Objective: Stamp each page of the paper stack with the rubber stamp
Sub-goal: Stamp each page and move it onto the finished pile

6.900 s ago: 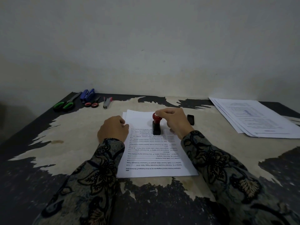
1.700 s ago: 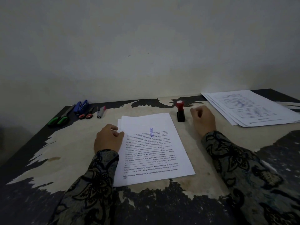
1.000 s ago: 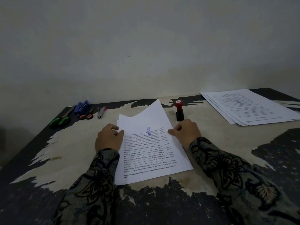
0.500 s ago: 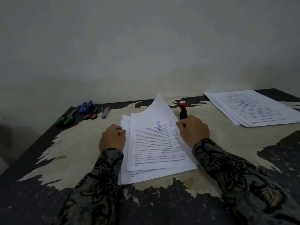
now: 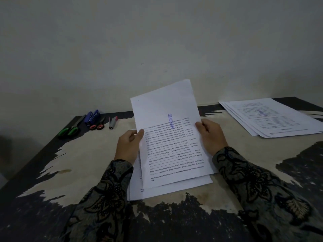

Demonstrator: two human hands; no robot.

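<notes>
Paper stack (image 5: 174, 191) lay on the worn table (image 5: 70, 163) nearest the person, its near edge showing beneath the raised page, where half a second before that page had only begun to peel off it. Above the stack, the stamped sheet (image 5: 167, 137) was held up and tilted toward the camera, its far end lifted well clear of the stack and its near end hanging just over it; earlier it had still curled low against the pile. A blue stamp mark (image 5: 171, 121) ran down the upper middle of the sheet. The left hand (image 5: 128, 147), which had rested curled on the stack's left edge, now gripped the sheet's left edge, thumb on the front and fingers curled behind. The right hand (image 5: 210, 137) gripped the sheet's right edge in the same way, thumb in front. Both patterned sleeves (image 5: 253, 180) flanked the stack. The rubber stamp, seen standing beyond the stack earlier, was hidden behind the lifted sheet. Farther off, to the right of the stack, a second pile of stamped pages (image 5: 269, 117) lay as before. Far left of the stack, by the table's back edge, green-handled scissors (image 5: 69, 131), small red-handled scissors (image 5: 97, 126), a blue stapler (image 5: 91, 116) and a grey staple remover (image 5: 112, 122) sat unmoved.
</notes>
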